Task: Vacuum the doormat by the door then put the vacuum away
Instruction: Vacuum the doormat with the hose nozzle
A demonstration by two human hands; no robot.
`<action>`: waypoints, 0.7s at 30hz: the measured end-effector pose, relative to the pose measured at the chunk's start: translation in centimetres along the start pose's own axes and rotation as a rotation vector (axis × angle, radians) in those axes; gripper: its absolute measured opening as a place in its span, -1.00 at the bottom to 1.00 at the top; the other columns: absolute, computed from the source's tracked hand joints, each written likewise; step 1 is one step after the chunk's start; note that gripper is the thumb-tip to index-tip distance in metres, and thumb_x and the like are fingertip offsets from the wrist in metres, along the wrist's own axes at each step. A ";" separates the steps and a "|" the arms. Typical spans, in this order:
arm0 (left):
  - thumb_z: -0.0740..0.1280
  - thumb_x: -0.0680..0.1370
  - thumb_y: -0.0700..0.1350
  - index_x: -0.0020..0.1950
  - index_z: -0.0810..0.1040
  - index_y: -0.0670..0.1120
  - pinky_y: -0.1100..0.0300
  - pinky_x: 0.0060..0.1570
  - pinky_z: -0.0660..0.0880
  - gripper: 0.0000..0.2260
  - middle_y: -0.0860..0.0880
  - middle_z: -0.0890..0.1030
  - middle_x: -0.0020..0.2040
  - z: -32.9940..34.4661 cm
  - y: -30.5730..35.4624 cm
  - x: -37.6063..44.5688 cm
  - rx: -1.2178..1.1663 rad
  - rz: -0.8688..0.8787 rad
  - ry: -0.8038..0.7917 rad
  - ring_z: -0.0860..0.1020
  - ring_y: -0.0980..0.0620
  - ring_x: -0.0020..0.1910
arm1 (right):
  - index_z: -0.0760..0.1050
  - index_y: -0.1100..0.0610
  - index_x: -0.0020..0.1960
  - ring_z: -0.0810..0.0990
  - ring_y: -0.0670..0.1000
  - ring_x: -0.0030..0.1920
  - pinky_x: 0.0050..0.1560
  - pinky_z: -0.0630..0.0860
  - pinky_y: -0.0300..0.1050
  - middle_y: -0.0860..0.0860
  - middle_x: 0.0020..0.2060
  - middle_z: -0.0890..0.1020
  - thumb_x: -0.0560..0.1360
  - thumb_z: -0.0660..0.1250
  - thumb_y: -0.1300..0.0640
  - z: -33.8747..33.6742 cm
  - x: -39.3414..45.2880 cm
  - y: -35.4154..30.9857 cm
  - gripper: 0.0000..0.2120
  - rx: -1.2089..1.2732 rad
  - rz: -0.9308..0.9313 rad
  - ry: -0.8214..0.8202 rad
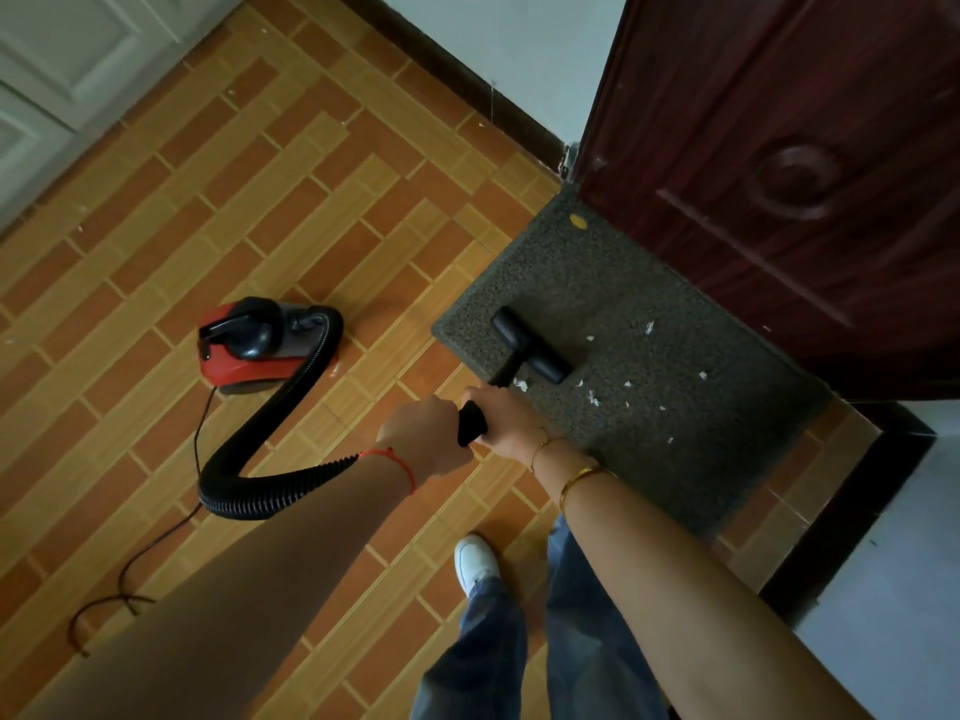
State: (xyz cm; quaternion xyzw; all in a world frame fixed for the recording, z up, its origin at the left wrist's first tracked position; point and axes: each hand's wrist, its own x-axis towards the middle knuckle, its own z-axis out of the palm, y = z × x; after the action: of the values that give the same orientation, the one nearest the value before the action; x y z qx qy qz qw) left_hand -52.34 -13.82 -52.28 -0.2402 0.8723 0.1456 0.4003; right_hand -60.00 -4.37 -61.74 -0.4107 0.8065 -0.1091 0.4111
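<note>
A grey doormat (649,314) lies on the tiled floor against a dark red door (779,148). White paper scraps (592,397) are scattered over its near half. The black vacuum nozzle (530,345) rests on the mat's left part. My left hand (423,433) and my right hand (506,420) both grip the black vacuum wand (471,423) just behind the nozzle. The red and black vacuum body (249,345) stands on the floor to the left, joined by a ribbed black hose (270,433).
The vacuum's thin power cord (150,548) trails over the orange tiles at the lower left. A white cabinet (62,70) stands at the top left. A dark threshold strip (852,511) runs at the right. My white shoe (472,561) and jeans are below the hands.
</note>
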 end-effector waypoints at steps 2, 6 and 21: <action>0.32 0.46 0.00 -0.18 0.51 -0.07 0.25 -0.52 0.35 -0.85 0.01 0.49 -0.34 0.8 -0.9 -1.2 -0.015 -0.008 0.003 0.46 0.06 -0.43 | 0.40 0.11 -0.02 0.61 0.16 -0.12 -0.25 0.50 -0.03 0.08 0.01 0.54 0.49 0.26 0.29 1.1 -0.5 -1.1 -0.87 0.006 -0.012 -0.018; 0.32 0.45 0.01 -0.15 0.53 -0.07 0.23 -0.46 0.41 -0.85 0.02 0.51 -0.32 2.3 -2.3 -3.2 -0.016 -0.020 -0.002 0.50 0.04 -0.38 | 0.40 0.09 -0.01 0.62 0.15 -0.11 -0.22 0.53 -0.04 0.06 0.01 0.54 0.50 0.28 0.28 3.1 -1.6 -2.9 -0.86 0.002 -0.026 -0.028; 0.26 0.49 -0.06 -0.16 0.50 -0.09 0.26 -0.55 0.30 -0.88 0.01 0.46 -0.35 3.0 -0.1 -3.3 0.028 0.000 0.029 0.41 0.07 -0.47 | 0.41 0.13 -0.01 0.61 0.13 -0.15 -0.32 0.46 -0.10 0.07 0.03 0.52 0.50 0.23 0.33 2.7 -2.9 -1.2 -0.86 0.013 -0.016 0.005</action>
State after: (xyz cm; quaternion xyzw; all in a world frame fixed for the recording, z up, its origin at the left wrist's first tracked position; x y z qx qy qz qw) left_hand -48.57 -11.53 -51.60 -0.2365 0.8800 0.1298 0.3911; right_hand -56.34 -2.54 -61.19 -0.4141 0.8035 -0.1185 0.4109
